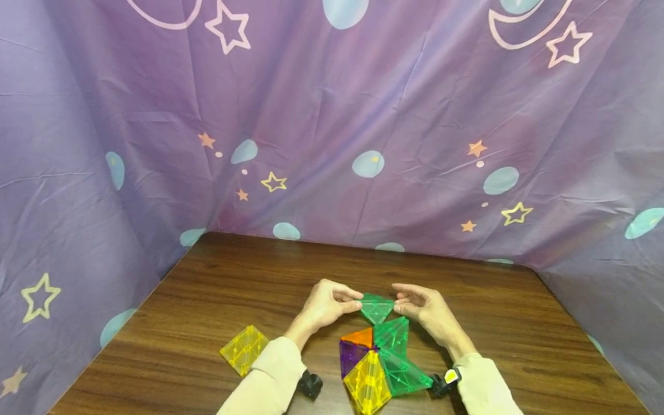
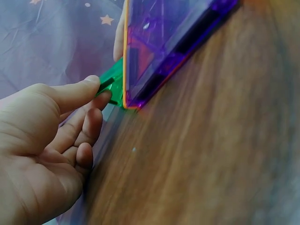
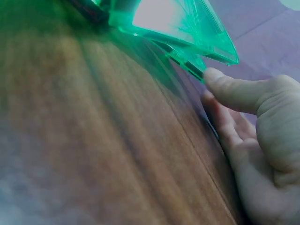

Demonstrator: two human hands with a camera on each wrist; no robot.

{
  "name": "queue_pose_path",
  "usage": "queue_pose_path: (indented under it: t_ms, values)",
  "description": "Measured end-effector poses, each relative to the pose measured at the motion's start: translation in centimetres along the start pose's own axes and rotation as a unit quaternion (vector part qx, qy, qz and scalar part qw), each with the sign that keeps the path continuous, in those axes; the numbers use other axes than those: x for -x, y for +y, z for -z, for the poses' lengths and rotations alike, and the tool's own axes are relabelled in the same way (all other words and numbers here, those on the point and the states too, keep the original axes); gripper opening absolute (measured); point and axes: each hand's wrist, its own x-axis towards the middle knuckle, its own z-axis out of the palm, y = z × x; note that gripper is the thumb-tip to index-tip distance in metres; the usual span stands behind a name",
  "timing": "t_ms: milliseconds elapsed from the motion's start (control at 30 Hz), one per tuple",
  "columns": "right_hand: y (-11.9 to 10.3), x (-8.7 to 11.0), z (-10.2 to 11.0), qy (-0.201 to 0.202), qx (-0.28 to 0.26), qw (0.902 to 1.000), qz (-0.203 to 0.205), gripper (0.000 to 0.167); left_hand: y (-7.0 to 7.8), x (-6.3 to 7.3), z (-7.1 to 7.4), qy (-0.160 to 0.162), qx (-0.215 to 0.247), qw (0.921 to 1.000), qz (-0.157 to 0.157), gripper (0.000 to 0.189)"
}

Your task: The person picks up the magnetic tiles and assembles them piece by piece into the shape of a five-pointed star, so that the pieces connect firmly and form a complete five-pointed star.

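A translucent green triangular magnetic tile is held just beyond a cluster of tiles on the table. My left hand pinches its left corner between thumb and fingers, as the left wrist view shows too. At the right corner is my right hand, thumb and a finger on the tile and the index finger stretched out above. The cluster joins orange, purple, yellow and green tiles around one middle point. In the left wrist view a purple tile partly hides the green one.
A separate yellow square tile lies on the brown wooden table, beside the left sleeve. Behind the table hangs a purple cloth printed with stars and moons. Each wrist wears a black camera mount.
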Motion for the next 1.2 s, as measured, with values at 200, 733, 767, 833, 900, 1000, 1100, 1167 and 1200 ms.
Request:
queue_pose_path:
  t_ms: [200, 733, 767, 833, 900, 1000, 1100, 1167, 1200]
  values:
    - [-0.7, 1.2, -0.2, 0.081, -0.022, 0.9949, -0.056, 0.044, -0.2, -0.1, 0.4, 0.002, 0.032, 0.9994, 0.010, 0.017]
    - [-3.0, 10.0, 2.9, -0.071, -0.053, 0.9930, -0.078, 0.040, -0.1, 0.2, 0.8, 0.020, 0.068, 0.9972, 0.023, 0.019]
    - [-3.1, 10.4, 3.1, -0.090, -0.049, 0.9925, -0.067, 0.037, -0.1, 0.3, 0.8, 0.021, 0.084, 0.9958, 0.028, 0.019]
    - [-3.3, 10.9, 3.2, -0.126, -0.059, 0.9893, -0.043, 0.033, -0.1, 0.4, 0.9, 0.023, 0.119, 0.9916, 0.045, 0.020]
    - [-3.4, 11.2, 3.1, -0.159, -0.073, 0.9844, -0.017, 0.031, -0.2, 0.5, 0.9, 0.023, 0.158, 0.9854, 0.059, 0.021]
    - [-3.6, 11.4, 2.6, -0.199, -0.093, 0.9754, 0.021, 0.036, -0.3, 0.7, 1.1, 0.019, 0.191, 0.9788, 0.073, 0.023]
    - [-3.8, 11.5, 2.2, -0.217, -0.105, 0.9699, 0.032, 0.042, -0.3, 0.9, 1.5, 0.012, 0.194, 0.9782, 0.072, 0.023]
    - [-3.8, 11.3, 2.2, -0.223, -0.104, 0.9686, 0.038, 0.042, -0.4, 1.0, 1.8, 0.008, 0.191, 0.9792, 0.067, 0.023]
    - [-3.7, 11.3, 2.3, -0.224, -0.104, 0.9684, 0.037, 0.040, -0.4, 1.0, 2.0, 0.006, 0.192, 0.9792, 0.065, 0.024]
